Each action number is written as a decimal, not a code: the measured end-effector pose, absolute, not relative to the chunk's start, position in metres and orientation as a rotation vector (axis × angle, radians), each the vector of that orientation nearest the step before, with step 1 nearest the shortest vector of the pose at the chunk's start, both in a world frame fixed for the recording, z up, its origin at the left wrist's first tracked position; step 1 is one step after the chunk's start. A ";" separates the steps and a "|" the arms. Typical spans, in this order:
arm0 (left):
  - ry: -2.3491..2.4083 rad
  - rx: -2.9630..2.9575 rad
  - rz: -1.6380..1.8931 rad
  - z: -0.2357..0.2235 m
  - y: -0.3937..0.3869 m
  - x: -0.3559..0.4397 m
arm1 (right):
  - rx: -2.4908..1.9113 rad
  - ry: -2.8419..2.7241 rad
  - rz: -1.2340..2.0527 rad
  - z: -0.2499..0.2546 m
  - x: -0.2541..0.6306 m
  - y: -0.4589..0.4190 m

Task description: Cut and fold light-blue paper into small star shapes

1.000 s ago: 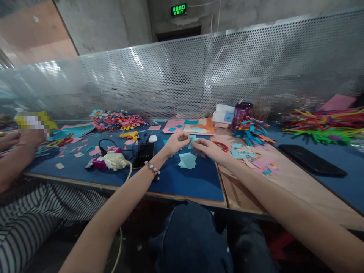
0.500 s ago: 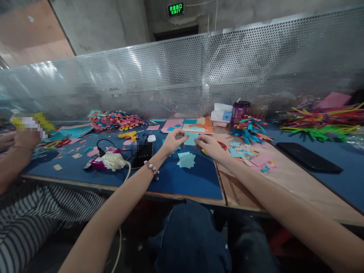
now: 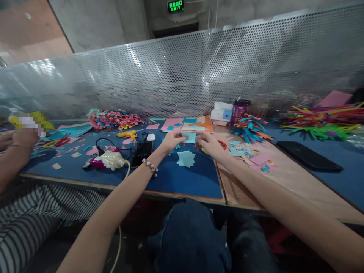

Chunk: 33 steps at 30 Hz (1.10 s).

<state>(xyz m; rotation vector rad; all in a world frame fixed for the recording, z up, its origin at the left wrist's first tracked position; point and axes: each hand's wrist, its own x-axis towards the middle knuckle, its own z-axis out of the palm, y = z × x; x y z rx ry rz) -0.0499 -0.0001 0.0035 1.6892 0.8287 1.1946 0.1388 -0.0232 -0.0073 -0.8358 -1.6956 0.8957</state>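
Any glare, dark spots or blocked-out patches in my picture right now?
Head view throughout: white glare streaks on the perforated silver metal screen; pixelation over part of the yellow object at far left; deep shadow beneath the blue-topped wooden table; light blue paper square clear in outline, fine detail soft.

The green-lit rectangular sign (image 3: 175, 6) on the grey concrete wall (image 3: 131, 22) reads "安全出口" above "EXIT". Digits on the black rectangular phone (image 3: 145, 152) are illegible.
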 end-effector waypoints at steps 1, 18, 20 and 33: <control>0.817 1.636 1.211 0.004 0.000 -0.050 | -0.782 -1.699 0.877 -0.007 0.140 -0.023; 0.769 1.640 1.133 0.010 -0.013 -0.043 | -0.761 -1.765 0.582 -0.001 0.134 -0.030; 0.757 1.671 1.149 0.011 -0.014 -0.042 | -0.774 -1.712 0.612 -0.004 0.135 -0.025; 0.774 1.874 1.207 0.009 -0.009 -0.044 | -0.809 -1.604 0.643 -0.007 0.133 -0.024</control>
